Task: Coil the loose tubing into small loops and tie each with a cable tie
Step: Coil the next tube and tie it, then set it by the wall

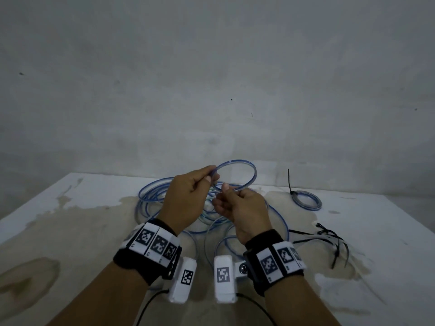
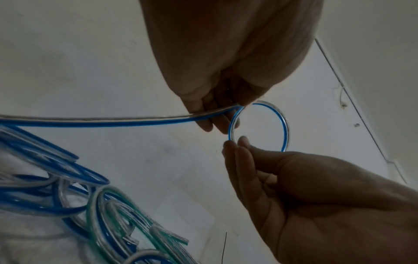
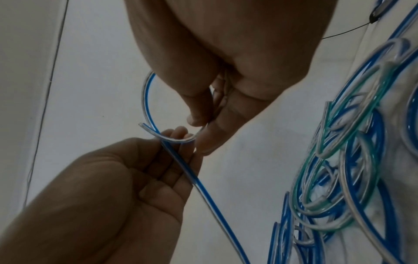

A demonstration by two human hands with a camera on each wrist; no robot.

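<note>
Clear tubing with a blue stripe forms one small loop [image 1: 244,171] in the air above the table. My left hand [image 1: 211,177] grips the loop where the tube crosses itself, and the long tail [image 2: 113,120] runs from its fingers [image 2: 210,123] down to the pile. My right hand [image 1: 223,189] pinches the loop's lower arc between thumb and finger [image 3: 196,114]. The cut free end [image 3: 142,125] sticks out just past my left hand's fingers [image 3: 174,135]. Loose tubing [image 1: 153,198] lies tangled below both hands.
A finished coil [image 1: 306,202] with a black cable tie stands at the back right. Several loose black cable ties [image 1: 329,238] lie right of my right wrist. Green-striped tube pieces [image 3: 316,169] are mixed into the pile. The white table [image 1: 70,220] is stained and meets a grey wall.
</note>
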